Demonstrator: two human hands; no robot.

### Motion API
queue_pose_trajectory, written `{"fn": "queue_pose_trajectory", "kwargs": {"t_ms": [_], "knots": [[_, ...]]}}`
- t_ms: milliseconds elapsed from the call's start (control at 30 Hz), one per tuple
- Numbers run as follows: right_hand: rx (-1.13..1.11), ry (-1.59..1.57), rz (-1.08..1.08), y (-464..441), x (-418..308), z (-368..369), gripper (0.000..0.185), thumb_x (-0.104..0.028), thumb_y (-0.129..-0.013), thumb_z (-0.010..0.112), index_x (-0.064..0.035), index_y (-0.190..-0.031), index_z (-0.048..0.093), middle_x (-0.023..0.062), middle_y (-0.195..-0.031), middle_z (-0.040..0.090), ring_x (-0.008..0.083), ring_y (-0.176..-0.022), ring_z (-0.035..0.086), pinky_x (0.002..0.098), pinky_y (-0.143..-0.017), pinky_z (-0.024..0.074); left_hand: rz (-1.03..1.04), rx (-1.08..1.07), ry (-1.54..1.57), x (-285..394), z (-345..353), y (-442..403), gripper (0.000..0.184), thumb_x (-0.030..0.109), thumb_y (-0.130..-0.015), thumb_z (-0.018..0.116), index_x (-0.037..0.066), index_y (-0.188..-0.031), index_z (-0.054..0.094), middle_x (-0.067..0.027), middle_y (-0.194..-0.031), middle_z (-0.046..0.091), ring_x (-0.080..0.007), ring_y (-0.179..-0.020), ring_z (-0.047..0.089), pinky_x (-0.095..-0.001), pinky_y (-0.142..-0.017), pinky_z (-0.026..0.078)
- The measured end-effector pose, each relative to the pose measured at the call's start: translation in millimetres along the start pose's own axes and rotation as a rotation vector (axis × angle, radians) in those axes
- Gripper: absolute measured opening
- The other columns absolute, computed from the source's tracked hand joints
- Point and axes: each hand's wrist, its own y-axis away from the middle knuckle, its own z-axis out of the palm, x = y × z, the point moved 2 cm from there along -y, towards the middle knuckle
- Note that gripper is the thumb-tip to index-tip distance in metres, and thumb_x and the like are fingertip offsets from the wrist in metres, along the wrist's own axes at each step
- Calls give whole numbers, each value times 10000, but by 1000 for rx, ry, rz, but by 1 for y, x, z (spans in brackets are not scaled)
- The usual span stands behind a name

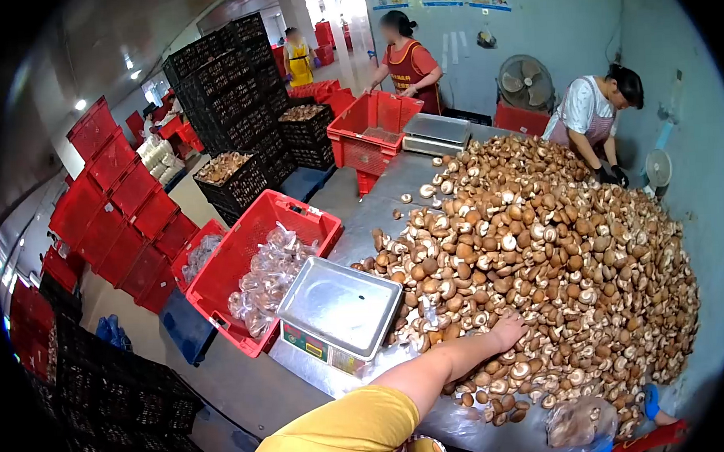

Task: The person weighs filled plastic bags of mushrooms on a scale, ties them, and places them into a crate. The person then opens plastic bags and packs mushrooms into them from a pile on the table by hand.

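Note:
My left hand is bare and rests on the near side of a large heap of brown mushrooms. Its fingers look slightly apart, with their tips partly among the mushrooms and nothing visibly held. My right hand is out of view. To the left of my forearm stands a scale with a bare metal pan. Beside it, a red crate holds clear bags of mushrooms. A clear bag of mushrooms lies at the near table edge, close to a co-worker's blue-gloved hand.
A person in black gloves works behind the heap. Another person stands by a red crate and a second scale. Red crates and black crates are stacked at left. A fan stands at the wall.

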Motion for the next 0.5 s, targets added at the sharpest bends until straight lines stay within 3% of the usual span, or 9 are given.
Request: {"fn": "queue_pose_trajectory", "kwargs": {"t_ms": [133,200,300,433,500], "knots": [[-27,72,-18,-2,-11,3,455,-376,-957,553,-39,-1260,515,173,-1140,601,304,-1066,568,463,-1010,390,-18,94,54,-4,-13,0,354,168,-835,566,142,-1184,617,-78,-1130,600,-257,-1123,518,-439,-969,375],[-40,102,-32,-3,-16,4,442,-362,-957,562,-42,-1259,518,175,-1147,603,307,-1074,567,474,-1018,383,-25,130,157,-5,-21,2,389,170,-804,611,122,-1190,610,-100,-1125,596,-277,-1112,531,-431,-966,402],[-60,142,-54,0,-21,4,424,-340,-956,574,-46,-1258,524,178,-1157,606,312,-1085,566,489,-1029,373,-174,142,546,-2,-42,5,530,175,-725,687,64,-1229,567,-172,-1142,558,-354,-1114,528,-441,-969,448],[-109,188,-109,7,-27,4,402,-312,-956,592,-52,-1257,532,181,-1170,610,317,-1101,565,510,-1045,359,-169,288,887,5,-68,37,447,178,-779,644,87,-1212,581,-171,-1154,536,-335,-1070,548,-414,-924,463],[-148,194,-170,9,-31,6,392,-297,-955,600,-55,-1257,535,183,-1177,613,320,-1108,564,520,-1052,352,-173,255,967,4,-74,55,460,195,-802,639,91,-1245,569,-168,-1173,525,-324,-1064,552,-399,-915,467]]}}
